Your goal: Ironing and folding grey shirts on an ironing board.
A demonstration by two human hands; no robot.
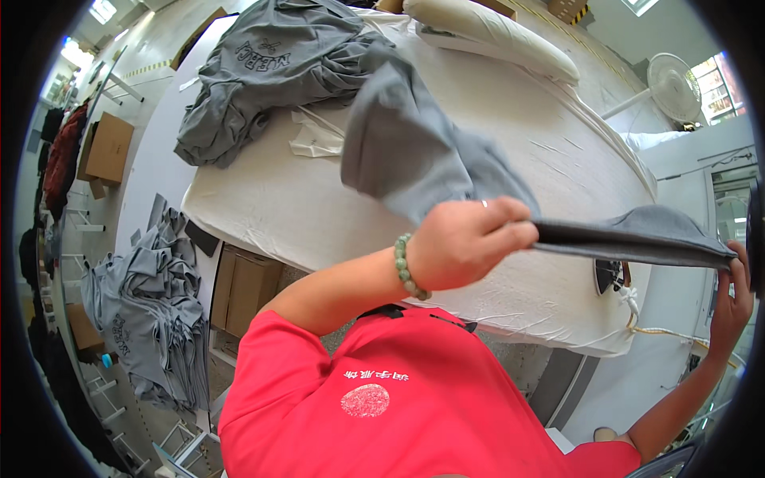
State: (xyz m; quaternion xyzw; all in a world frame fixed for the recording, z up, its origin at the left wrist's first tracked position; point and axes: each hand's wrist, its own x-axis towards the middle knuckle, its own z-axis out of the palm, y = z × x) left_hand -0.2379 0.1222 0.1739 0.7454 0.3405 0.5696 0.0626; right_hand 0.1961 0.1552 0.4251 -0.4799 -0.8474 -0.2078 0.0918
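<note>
A grey sweatshirt (pixel 406 143) is stretched between my hands above the white padded ironing table (pixel 263 211). My left hand (pixel 470 243), with a green bead bracelet at the wrist, pinches one end of its open edge. At the far right my right hand (pixel 735 291) grips the other end, so the edge runs nearly straight. The rest of the cloth trails away over the table, blurred by motion, toward a heap of grey sweatshirts (pixel 279 72) with dark lettering. Where the held piece meets that heap is hard to make out.
An iron (pixel 608 275) stands at the table's right edge, beside a cord (pixel 665 331). A long white padded roll (pixel 498 36) lies at the back. More grey garments (pixel 147 311) hang at the left, near cardboard boxes (pixel 110 149). A fan (pixel 673 86) stands back right.
</note>
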